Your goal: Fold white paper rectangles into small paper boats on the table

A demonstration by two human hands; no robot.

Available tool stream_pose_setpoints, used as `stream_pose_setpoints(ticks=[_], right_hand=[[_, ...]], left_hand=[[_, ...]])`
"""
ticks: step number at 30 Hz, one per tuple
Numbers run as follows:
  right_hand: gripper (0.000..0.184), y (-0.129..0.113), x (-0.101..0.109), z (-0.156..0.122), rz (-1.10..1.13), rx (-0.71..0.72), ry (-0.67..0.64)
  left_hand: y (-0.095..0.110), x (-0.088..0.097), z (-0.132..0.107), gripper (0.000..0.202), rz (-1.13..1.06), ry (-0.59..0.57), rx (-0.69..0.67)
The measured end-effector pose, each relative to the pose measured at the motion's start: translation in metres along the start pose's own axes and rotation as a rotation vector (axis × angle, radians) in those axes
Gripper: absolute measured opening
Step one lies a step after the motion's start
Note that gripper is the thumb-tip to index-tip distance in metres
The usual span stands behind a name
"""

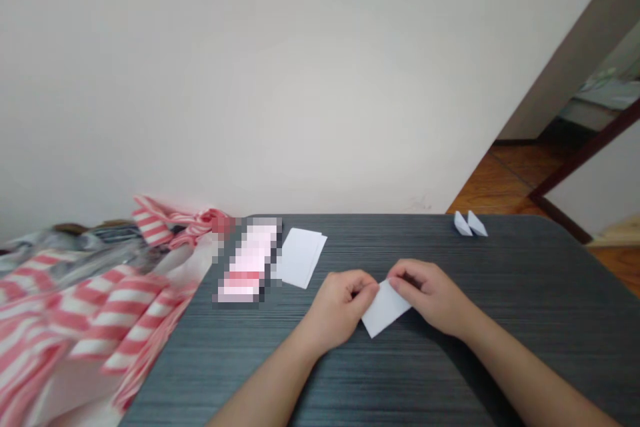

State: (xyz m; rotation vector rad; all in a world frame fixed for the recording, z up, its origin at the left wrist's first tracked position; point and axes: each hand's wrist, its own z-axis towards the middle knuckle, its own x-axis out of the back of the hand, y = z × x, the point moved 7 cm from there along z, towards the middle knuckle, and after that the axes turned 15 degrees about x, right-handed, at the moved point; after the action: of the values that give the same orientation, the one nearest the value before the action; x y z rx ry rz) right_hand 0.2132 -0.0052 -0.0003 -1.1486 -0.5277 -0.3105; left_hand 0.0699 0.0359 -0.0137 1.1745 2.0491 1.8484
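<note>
My left hand (pixel 337 308) and right hand (pixel 431 296) pinch folded white paper (pixel 386 310) together; blank sheets (pixel 301 257) lie left of it, two folded pieces (pixel 470 224) beyond.

The dark table (pixel 565 293) is giving wide room to the right of the right hand (pixel 433 297), and a hand can pass there as far as the two small paper folds (pixel 470 224) near the far edge. Between the hands, the folded white paper (pixel 386 310) is filling the gap. Ahead of the left hand (pixel 337 307), the white paper stack (pixel 300 257) and a blurred packet (pixel 247 263) are standing in the way, and the red-and-white striped cloth (pixel 100 300) is blocking beyond them. The wall (pixel 250 80) is closing the far side.
</note>
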Motion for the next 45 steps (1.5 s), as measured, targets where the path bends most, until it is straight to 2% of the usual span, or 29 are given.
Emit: stream_pose_setpoints(ticks=[3, 6, 12, 18, 24, 27, 32, 39, 45], right_hand=[[0.014, 0.008, -0.002, -0.005, 0.119, -0.047, 0.01], [0.012, 0.011, -0.004, -0.007, 0.129, -0.068, -0.005], [0.014, 0.017, -0.006, -0.009, 0.19, -0.144, 0.028], [0.012, 0.02, -0.006, -0.009, 0.235, -0.135, 0.057], [0.002, 0.012, -0.012, -0.009, 0.391, -0.091, 0.029], [0.007, 0.011, -0.014, -0.01, 0.412, -0.08, 0.022], [0.017, 0.013, -0.008, -0.009, 0.344, -0.071, 0.056], [0.024, 0.011, -0.001, -0.008, 0.185, -0.039, 0.033], [0.025, 0.01, -0.001, -0.007, 0.143, -0.01, 0.014]], left_hand=[[-0.011, 0.0, 0.005, 0.025, -0.193, -0.007, 0.068], [-0.019, -0.004, 0.008, 0.022, -0.324, -0.052, 0.116], [-0.017, -0.005, 0.006, 0.02, -0.27, -0.06, 0.091], [-0.014, -0.006, 0.005, 0.021, -0.245, -0.085, 0.081], [-0.015, -0.006, 0.007, 0.019, -0.334, -0.085, 0.084], [-0.014, -0.005, 0.007, 0.018, -0.35, -0.081, 0.089], [-0.014, -0.003, 0.007, 0.021, -0.378, -0.071, 0.087], [-0.012, -0.002, 0.006, 0.034, -0.444, -0.086, 0.092], [-0.016, -0.003, 0.007, 0.022, -0.434, -0.06, 0.122]])
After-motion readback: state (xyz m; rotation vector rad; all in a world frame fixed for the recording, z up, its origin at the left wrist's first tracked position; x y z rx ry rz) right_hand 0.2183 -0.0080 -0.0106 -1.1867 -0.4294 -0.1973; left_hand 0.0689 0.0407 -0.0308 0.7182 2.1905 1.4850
